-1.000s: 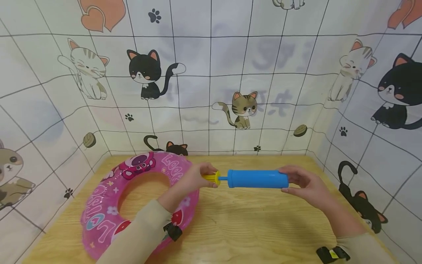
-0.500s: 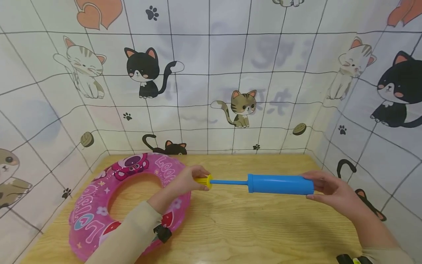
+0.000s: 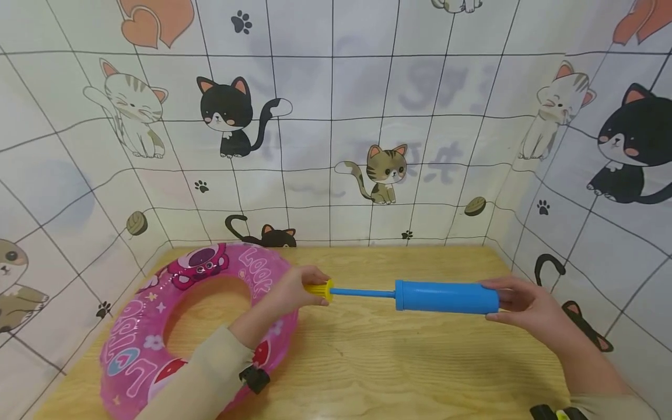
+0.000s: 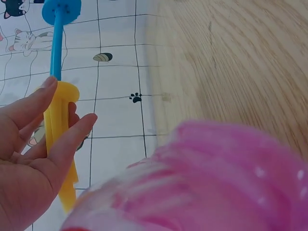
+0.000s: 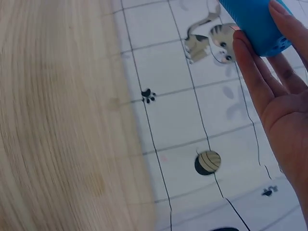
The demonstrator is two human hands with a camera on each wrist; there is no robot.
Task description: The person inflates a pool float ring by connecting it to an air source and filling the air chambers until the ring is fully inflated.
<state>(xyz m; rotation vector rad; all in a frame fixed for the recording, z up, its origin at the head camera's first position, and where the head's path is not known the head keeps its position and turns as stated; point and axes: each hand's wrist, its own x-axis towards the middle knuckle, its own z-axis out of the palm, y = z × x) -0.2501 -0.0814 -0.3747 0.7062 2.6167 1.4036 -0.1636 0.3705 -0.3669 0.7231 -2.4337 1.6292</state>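
A hand pump is held level above the table, its blue barrel [image 3: 446,297] to the right and its thin blue rod [image 3: 363,293] drawn out to the left. My left hand [image 3: 296,288] grips the yellow handle [image 3: 318,290] at the rod's end; the left wrist view shows fingers and thumb around that handle [image 4: 58,120]. My right hand [image 3: 530,309] holds the closed far end of the barrel between thumb and fingers. Small holes show in the barrel's end [image 5: 279,45] in the right wrist view. Behind my left forearm lies a pink inflated swim ring [image 3: 126,344].
The wooden table [image 3: 388,361] is bounded at the back and sides by a white cloth [image 3: 310,192] printed with cats and grid lines. The swim ring takes up the table's left part, partly covered by my left sleeve [image 3: 205,373].
My hands have moved apart, mostly the right hand going rightward with the barrel, so more rod shows. In the last half second both hands have barely moved. The swim ring appears farther left.
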